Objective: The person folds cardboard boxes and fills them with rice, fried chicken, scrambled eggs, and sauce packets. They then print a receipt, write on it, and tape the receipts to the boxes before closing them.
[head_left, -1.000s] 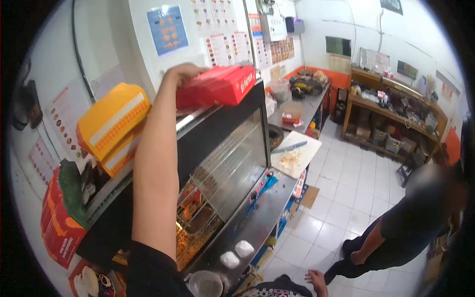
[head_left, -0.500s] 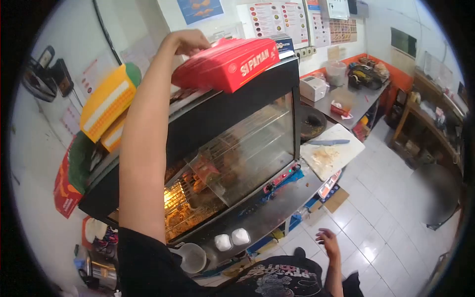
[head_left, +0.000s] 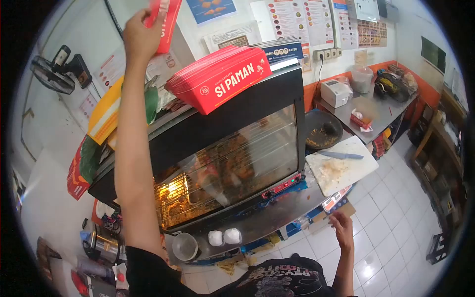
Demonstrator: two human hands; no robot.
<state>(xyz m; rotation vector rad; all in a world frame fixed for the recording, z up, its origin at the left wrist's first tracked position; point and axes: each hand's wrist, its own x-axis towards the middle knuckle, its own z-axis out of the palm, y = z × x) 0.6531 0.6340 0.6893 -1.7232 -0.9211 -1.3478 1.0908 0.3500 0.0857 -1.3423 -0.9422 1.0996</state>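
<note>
My left hand is raised above the warming cabinet, its fingers closed on a flat red food carton cut off by the top edge of the view. Beside and below it, a stack of matching red cartons printed "SI PAMAN" lies on top of the cabinet. Low on the right, my right hand hangs over the floor with loosely bent fingers and nothing in it. Through the cabinet's glass, pieces of food show on wire racks under a warm light.
Before the cabinet stand two white wrapped bundles and a clear plastic tub. To the right are a dark wok and a white cutting board with a knife. Yellow corn-shaped packaging sits at the left.
My left hand has lifted a red carton off the stack, up and to the left. The view has shifted slightly; my right hand still hangs at the lower right.
</note>
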